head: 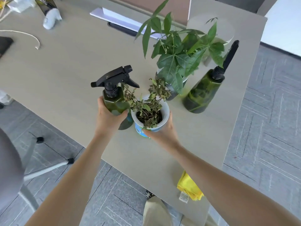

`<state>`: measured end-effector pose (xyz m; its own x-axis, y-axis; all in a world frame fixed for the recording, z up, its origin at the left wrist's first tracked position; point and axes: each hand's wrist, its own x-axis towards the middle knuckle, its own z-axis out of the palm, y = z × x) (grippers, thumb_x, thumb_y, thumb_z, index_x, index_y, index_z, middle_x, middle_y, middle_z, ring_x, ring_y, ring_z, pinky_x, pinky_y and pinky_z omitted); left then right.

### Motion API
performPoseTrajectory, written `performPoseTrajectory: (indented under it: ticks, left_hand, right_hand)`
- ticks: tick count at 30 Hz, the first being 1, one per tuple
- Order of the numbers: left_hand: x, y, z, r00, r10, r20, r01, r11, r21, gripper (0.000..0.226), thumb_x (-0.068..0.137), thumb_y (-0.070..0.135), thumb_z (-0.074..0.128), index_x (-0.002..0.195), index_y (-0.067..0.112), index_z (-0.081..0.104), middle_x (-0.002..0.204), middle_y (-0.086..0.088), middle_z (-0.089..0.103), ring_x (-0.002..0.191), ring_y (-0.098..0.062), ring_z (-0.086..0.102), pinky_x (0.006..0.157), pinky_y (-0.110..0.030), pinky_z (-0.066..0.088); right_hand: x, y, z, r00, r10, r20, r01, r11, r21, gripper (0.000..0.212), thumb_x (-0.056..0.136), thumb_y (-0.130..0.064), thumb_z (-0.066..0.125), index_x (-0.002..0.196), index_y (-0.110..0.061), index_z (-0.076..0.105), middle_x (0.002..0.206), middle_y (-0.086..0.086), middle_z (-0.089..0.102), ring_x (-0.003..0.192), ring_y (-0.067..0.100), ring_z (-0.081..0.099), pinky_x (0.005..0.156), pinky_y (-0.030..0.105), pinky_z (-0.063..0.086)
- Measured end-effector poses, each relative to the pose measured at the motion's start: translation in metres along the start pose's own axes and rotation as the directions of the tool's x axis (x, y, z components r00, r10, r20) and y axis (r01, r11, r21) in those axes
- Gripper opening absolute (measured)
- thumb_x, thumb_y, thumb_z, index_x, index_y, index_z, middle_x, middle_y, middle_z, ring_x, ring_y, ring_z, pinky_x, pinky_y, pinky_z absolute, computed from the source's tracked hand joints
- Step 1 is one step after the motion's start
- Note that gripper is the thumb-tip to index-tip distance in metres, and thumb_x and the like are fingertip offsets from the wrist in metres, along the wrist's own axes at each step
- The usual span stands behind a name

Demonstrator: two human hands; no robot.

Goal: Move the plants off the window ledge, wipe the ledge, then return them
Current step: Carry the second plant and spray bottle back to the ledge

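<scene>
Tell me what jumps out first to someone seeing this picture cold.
Two bare arms reach in from the bottom: the left hand grips a green spray bottle, and the right hand holds a small pot of wilted leaves beside it. Behind them on the table stand a big leafy plant and, to its right, a second green bottle. A yellow cloth lies at the near table edge.

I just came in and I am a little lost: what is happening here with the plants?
A person holds a green spray bottle in the left hand and a small potted plant in the right hand, at a grey table. A larger leafy plant and a second green bottle stand there, with a yellow cloth near the edge.
</scene>
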<state>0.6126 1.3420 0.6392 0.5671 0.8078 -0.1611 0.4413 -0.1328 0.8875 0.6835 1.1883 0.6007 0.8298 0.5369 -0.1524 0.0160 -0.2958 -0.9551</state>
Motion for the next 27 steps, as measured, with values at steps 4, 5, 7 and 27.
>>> performPoseTrajectory:
  ticks: [4, 5, 7, 27]
  left_hand:
    - [-0.032, 0.008, 0.013, 0.999, 0.033, 0.042, -0.034, 0.999, 0.024, 0.062, 0.071, 0.017, 0.075, 0.122, 0.02, 0.039, 0.104, 0.01, 0.054, 0.093, -0.012, 0.052, 0.076, -0.028, 0.04]
    - [-0.04, 0.013, 0.018, 0.997, 0.046, 0.059, -0.047, 0.999, 0.017, 0.062, 0.071, 0.015, 0.075, 0.121, 0.021, 0.039, 0.102, 0.01, 0.055, 0.09, -0.011, 0.054, 0.075, -0.026, 0.041]
    - [-0.058, 0.027, 0.031, 0.991, 0.087, 0.103, -0.086, 0.996, -0.008, 0.06, 0.071, 0.011, 0.076, 0.117, 0.025, 0.039, 0.095, 0.014, 0.056, 0.084, -0.001, 0.055, 0.068, -0.015, 0.043]
    - [-0.486, 0.167, 0.344, 0.502, 0.447, 0.74, -0.467, 0.861, -0.203, 0.057, 0.066, 0.03, 0.081, 0.104, 0.031, 0.038, 0.085, 0.025, 0.055, 0.075, 0.015, 0.052, 0.057, -0.006, 0.037]
  right_hand:
    - [-0.021, 0.002, -0.027, 1.0, -0.015, -0.014, 0.015, 0.999, -0.036, 0.089, 0.052, -0.035, 0.081, 0.113, -0.065, 0.024, 0.118, -0.039, 0.039, 0.114, -0.016, 0.043, 0.093, 0.008, 0.038]
    - [-0.028, 0.004, -0.038, 0.999, -0.014, -0.03, 0.013, 0.999, -0.041, 0.092, 0.053, -0.03, 0.082, 0.117, -0.062, 0.024, 0.117, -0.04, 0.036, 0.114, -0.014, 0.043, 0.094, 0.01, 0.038]
    - [-0.045, 0.007, -0.064, 0.997, -0.013, -0.071, 0.01, 0.999, -0.037, 0.096, 0.055, -0.019, 0.084, 0.123, -0.053, 0.026, 0.117, -0.036, 0.037, 0.118, -0.007, 0.043, 0.098, 0.016, 0.039]
    - [-0.44, 0.091, -0.476, 0.724, 0.033, -0.689, -0.068, 0.997, -0.024, 0.096, 0.054, -0.037, 0.079, 0.128, -0.053, 0.022, 0.134, -0.02, 0.043, 0.125, -0.008, 0.04, 0.094, 0.003, 0.034]
